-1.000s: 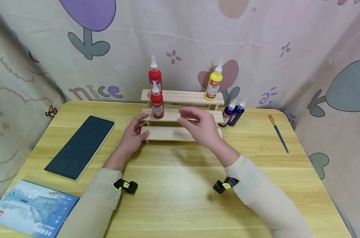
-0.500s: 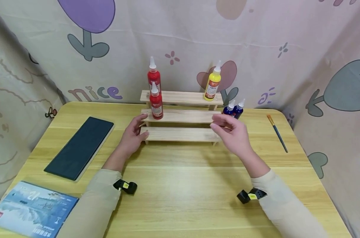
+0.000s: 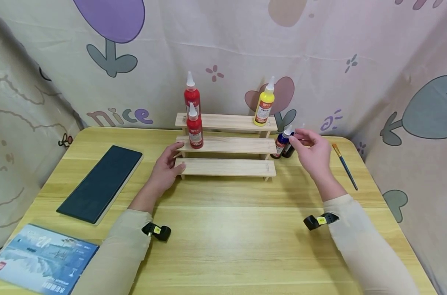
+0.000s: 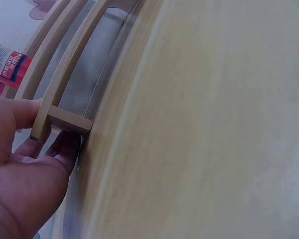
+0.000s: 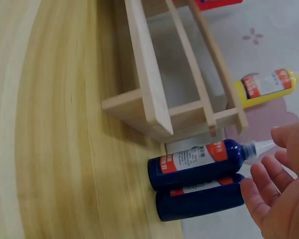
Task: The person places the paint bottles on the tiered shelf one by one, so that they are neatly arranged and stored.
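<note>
My left hand (image 3: 163, 167) grips the left end of a three-tier wooden shelf (image 3: 227, 167); in the left wrist view, the thumb and fingers close around the end of the front tier (image 4: 65, 84). My right hand (image 3: 313, 150) is beside two dark blue paint bottles (image 3: 281, 143), right of the shelf. In the right wrist view, its parted thumb and fingers (image 5: 261, 181) are near the white nozzle (image 5: 261, 147) of one bottle, holding nothing; whether a fingertip touches cannot be told. One red paint bottle (image 3: 195, 130) stands on the middle tier, another red bottle (image 3: 191, 95) on the top tier.
A yellow paint bottle (image 3: 264, 107) stands at the top tier's right end. A paintbrush (image 3: 345, 167) lies on the table at right. A dark flat rectangular item (image 3: 101, 183) and a blue-covered pad (image 3: 42, 259) lie at left. A patterned curtain (image 3: 164, 61) hangs behind.
My right hand has moved right, from over the shelf's tiers, past its right end, to the blue paint bottles. My left hand keeps its grip on the shelf.
</note>
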`<move>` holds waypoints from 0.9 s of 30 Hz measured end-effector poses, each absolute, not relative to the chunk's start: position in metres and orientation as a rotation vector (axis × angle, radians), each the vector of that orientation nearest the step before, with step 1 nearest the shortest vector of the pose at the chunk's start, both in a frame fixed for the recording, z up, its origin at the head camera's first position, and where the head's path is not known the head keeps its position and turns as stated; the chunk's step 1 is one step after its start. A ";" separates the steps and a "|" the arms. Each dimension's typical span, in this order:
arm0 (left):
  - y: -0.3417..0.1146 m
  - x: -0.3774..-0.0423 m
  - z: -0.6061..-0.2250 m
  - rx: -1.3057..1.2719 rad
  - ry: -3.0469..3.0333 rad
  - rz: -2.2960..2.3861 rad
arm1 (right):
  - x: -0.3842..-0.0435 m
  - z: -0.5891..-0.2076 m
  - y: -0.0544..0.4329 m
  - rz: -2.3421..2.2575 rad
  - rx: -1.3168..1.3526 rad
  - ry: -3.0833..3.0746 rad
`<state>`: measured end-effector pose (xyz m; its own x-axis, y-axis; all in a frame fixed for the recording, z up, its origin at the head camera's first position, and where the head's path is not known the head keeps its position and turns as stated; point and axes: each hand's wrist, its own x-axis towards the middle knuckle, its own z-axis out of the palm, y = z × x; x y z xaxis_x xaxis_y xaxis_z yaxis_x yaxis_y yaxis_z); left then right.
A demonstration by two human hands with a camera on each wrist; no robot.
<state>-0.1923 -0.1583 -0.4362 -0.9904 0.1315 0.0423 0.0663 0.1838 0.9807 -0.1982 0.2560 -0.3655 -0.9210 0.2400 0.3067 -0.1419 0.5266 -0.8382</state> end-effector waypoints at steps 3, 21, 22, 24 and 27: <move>-0.158 -0.192 -0.437 0.182 2.378 1.953 | -0.206 -0.370 0.255 1.319 -0.087 -2.414; -0.158 -0.192 -0.439 0.205 2.376 1.966 | -0.212 -0.374 0.252 1.143 -0.211 -2.495; -0.159 -0.192 -0.439 0.207 2.375 1.966 | -0.210 -0.373 0.253 1.148 -0.202 -2.496; -0.159 -0.192 -0.438 0.206 2.374 1.966 | -0.207 -0.373 0.256 1.143 -0.182 -2.502; -0.160 -0.193 -0.437 0.205 2.370 1.965 | -0.202 -0.372 0.259 1.133 -0.139 -2.513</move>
<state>-0.1926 -0.1597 -0.4374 -0.9896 0.1374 0.0415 0.0662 0.1809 0.9813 -0.2022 0.2586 -0.3717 -0.9234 0.2409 0.2989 -0.0645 0.6702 -0.7394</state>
